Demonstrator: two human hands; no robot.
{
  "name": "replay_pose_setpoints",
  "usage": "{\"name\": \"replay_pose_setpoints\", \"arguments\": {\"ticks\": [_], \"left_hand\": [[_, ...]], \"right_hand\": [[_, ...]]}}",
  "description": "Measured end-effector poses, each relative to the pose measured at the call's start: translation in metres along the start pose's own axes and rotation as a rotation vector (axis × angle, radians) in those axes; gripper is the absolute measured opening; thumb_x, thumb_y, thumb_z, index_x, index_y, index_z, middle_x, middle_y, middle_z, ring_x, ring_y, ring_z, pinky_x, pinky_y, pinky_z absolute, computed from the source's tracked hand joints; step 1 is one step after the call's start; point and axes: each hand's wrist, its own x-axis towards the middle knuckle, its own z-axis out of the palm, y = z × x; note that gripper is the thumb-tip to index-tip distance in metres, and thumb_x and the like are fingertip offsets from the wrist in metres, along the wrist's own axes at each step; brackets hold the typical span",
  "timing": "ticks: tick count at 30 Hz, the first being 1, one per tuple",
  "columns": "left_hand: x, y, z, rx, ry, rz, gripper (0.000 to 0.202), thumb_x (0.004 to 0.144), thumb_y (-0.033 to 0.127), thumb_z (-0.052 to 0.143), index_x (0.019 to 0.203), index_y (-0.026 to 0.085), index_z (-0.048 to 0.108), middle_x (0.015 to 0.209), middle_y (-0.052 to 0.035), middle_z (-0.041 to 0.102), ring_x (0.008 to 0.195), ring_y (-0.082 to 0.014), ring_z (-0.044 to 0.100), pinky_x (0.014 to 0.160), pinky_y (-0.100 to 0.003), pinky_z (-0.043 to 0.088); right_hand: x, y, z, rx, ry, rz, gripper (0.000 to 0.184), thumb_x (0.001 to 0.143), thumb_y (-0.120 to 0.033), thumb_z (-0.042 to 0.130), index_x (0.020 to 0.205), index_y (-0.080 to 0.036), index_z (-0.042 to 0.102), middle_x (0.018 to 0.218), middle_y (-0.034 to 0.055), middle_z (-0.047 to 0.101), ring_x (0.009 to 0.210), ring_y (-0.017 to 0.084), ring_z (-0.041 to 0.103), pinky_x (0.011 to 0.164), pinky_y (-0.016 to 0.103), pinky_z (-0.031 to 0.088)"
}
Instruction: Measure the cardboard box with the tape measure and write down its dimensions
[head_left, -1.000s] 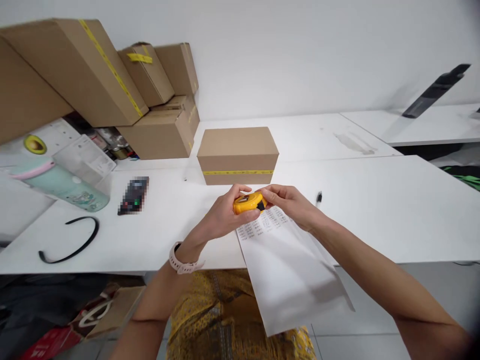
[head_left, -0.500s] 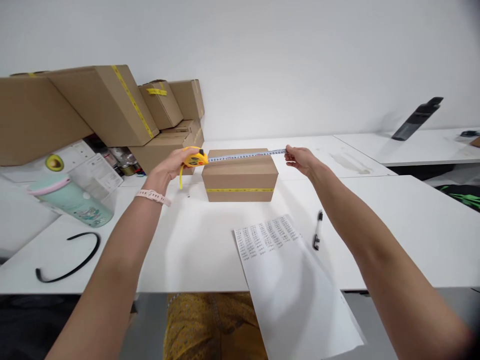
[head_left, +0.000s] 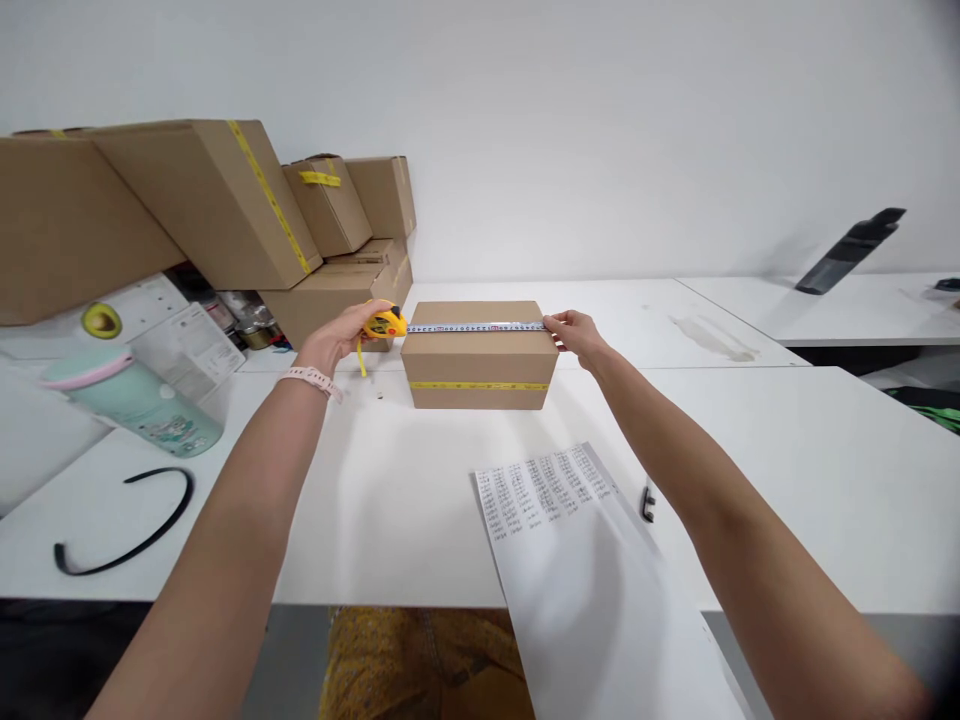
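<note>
A small cardboard box (head_left: 480, 370) with a yellow strip along its front sits on the white table. My left hand (head_left: 346, 333) is closed around the yellow case of a tape measure (head_left: 386, 322), just off the box's left end. From the case the blade (head_left: 472, 327) runs straight across the box's top face. At the top right edge, my right hand (head_left: 574, 332) pinches the blade's end between thumb and fingers. The yellow wrist strap of the tape measure hangs below the case.
Larger cardboard boxes (head_left: 217, 200) are stacked at the left. A mint tumbler (head_left: 142, 405) and a black curved band (head_left: 180, 510) lie nearer. Handwritten sheets (head_left: 570, 560) overhang the front edge. A pen (head_left: 648, 504) is partly behind my right forearm. A dark bottle (head_left: 847, 252) is far right.
My right hand has moved left and nearer, bringing the blade's end to the box's right edge. The blade now lies lower on the top face. The view has shifted slightly.
</note>
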Motion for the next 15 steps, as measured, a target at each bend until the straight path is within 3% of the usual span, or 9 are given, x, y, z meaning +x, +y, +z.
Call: {"name": "replay_pose_setpoints", "arguments": {"ticks": [15], "left_hand": [[-0.0028, -0.002, 0.0037, -0.01, -0.009, 0.029, 0.036, 0.066, 0.049, 0.081, 0.082, 0.019, 0.07, 0.077, -0.0071, 0.076, 0.077, -0.023, 0.07, 0.063, -0.03, 0.05]], "right_hand": [[0.0087, -0.0063, 0.0008, -0.186, 0.016, 0.031, 0.026, 0.085, -0.027, 0.076, 0.066, -0.016, 0.061, 0.075, 0.0104, 0.071, 0.067, 0.016, 0.066, 0.051, 0.026, 0.053]]}}
